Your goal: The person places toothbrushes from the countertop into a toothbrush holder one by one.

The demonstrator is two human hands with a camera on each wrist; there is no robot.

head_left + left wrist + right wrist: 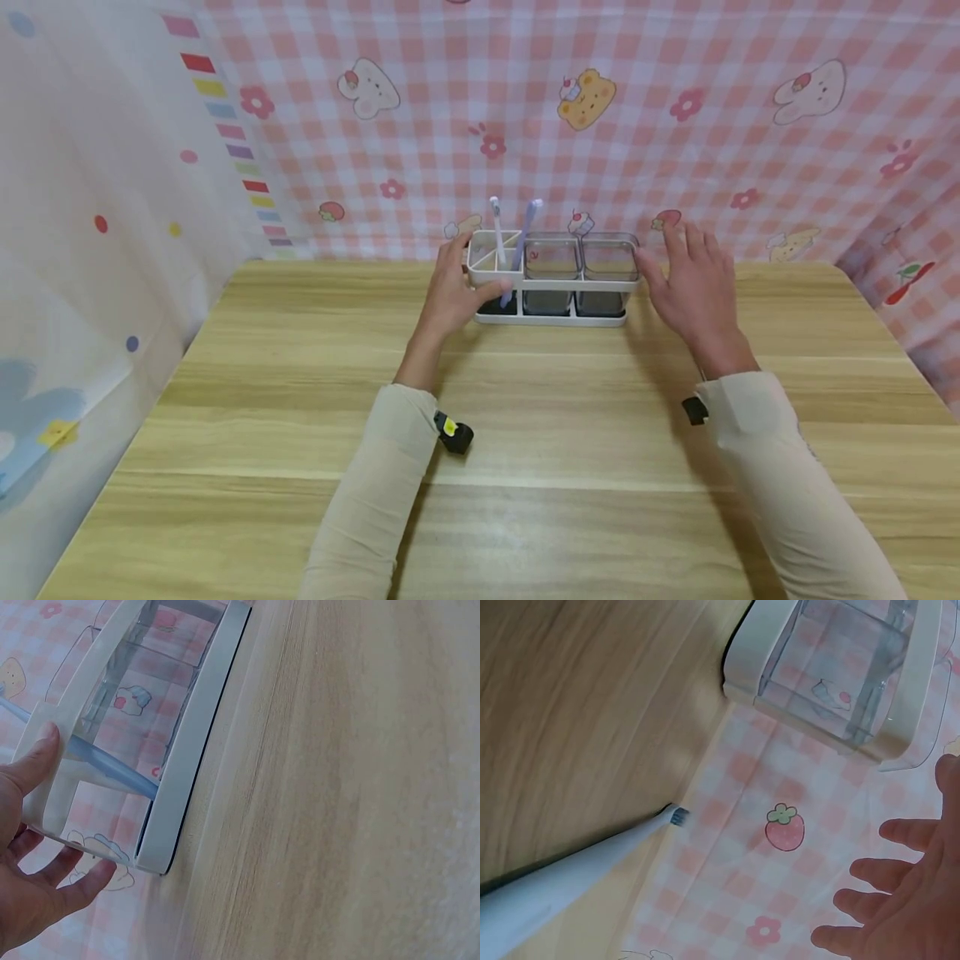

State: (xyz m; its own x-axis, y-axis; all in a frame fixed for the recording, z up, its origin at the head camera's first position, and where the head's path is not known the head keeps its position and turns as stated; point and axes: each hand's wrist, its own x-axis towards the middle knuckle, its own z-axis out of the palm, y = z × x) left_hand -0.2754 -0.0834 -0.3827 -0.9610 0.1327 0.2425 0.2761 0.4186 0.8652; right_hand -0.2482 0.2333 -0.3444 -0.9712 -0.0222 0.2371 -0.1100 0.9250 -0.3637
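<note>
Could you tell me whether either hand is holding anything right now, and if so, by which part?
The left hand holds the white holder rack by its left end, thumb on the front rim. The right hand is open beside the right end, holding nothing.

One white holder rack (553,283) stands on one wooden table (525,467). It carries two clear cups (552,258) side by side and, at its left end, two toothbrushes (497,229) (one white, one pale purple). A third toothbrush (570,879), pale blue, shows only in the right wrist view, lying at the table's edge. Two hands (450,292) appear, each in one beige sleeve (375,492).
</note>
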